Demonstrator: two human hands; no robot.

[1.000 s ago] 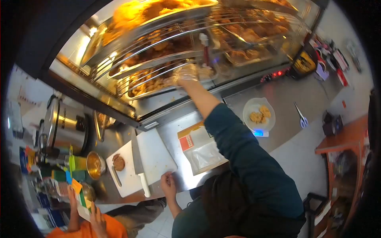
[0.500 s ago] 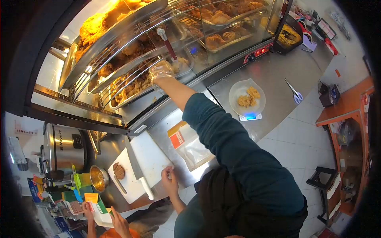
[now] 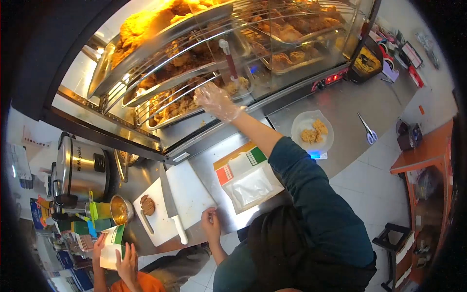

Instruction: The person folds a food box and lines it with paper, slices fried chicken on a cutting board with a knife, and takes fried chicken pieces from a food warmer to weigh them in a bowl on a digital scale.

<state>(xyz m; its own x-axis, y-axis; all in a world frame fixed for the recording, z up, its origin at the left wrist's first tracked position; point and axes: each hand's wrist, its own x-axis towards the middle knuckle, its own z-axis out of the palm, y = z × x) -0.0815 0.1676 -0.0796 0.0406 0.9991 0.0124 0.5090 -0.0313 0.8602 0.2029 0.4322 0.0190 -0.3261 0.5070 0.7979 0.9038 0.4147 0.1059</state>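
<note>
My right hand, in a clear plastic glove, is at the open side of the heated display case, over the front of the lower tray of fried crumbly pieces. Its fingers are curled closed, and whatever is inside them is hidden. My left hand is bare, with curled fingers and nothing visible in it, at the right edge of the white cutting board. On the board lie a large knife and a brown patty. To the right, a translucent bowl with fried pieces sits on a lit digital scale.
Printed paper packaging lies on the steel counter. Scissors are at the right. A rice cooker and a metal bowl stand left. A co-worker's hands hold a paper box. Upper trays carry fried chicken.
My right hand has drawn back a little from the case. The camera view has shifted, uncovering more of the packaging. The co-worker has turned the paper box.
</note>
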